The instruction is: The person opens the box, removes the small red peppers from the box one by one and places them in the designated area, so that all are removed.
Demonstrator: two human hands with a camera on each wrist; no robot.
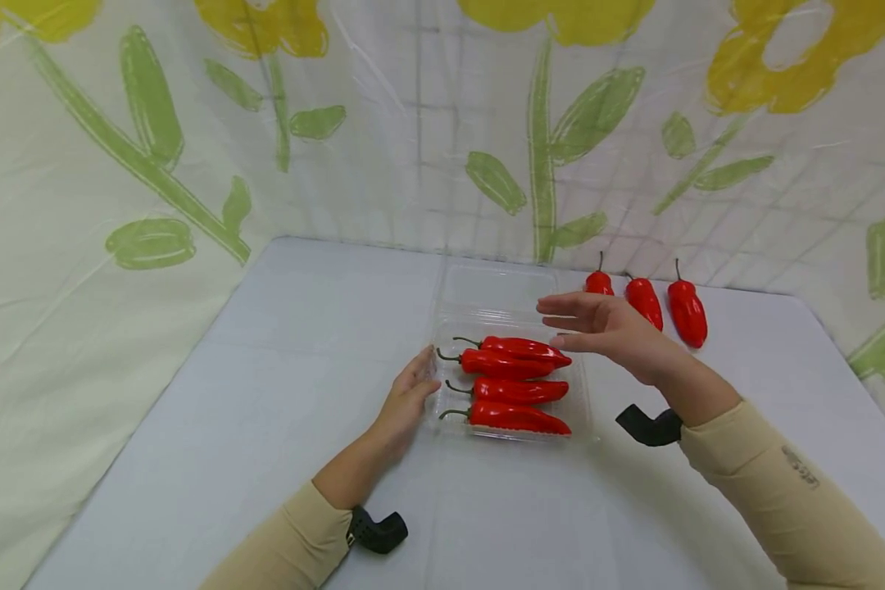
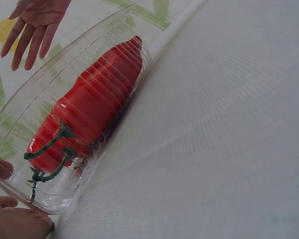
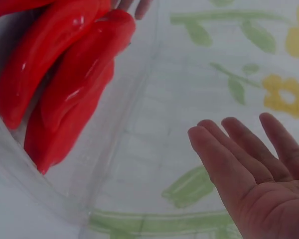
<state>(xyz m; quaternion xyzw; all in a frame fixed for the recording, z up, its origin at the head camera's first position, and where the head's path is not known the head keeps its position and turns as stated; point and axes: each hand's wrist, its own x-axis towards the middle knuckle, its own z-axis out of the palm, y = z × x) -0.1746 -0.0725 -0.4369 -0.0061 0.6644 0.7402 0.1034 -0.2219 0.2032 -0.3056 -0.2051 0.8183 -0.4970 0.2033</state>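
Note:
A clear plastic clamshell box (image 1: 581, 414) lies on the table with its lid (image 1: 497, 288) folded back behind it. Several red peppers (image 1: 516, 416) with green stems lie side by side in it, stems toward the left. At the box's left wall, my left hand (image 1: 401, 403) grips the edge, thumb on the rim; the left wrist view shows finger and thumb (image 2: 12, 219) on either side of it. My right hand (image 1: 623, 334) hovers over the box's back right corner with fingers extended. Nothing lies against its palm (image 3: 276, 209) in the right wrist view.
Three more red peppers (image 1: 687, 313) lie at the table's back right, stems pointing away; the right hand partly hides the nearest ones. A white curtain (image 1: 383, 164) with yellow flowers hangs behind the white table (image 1: 280, 344).

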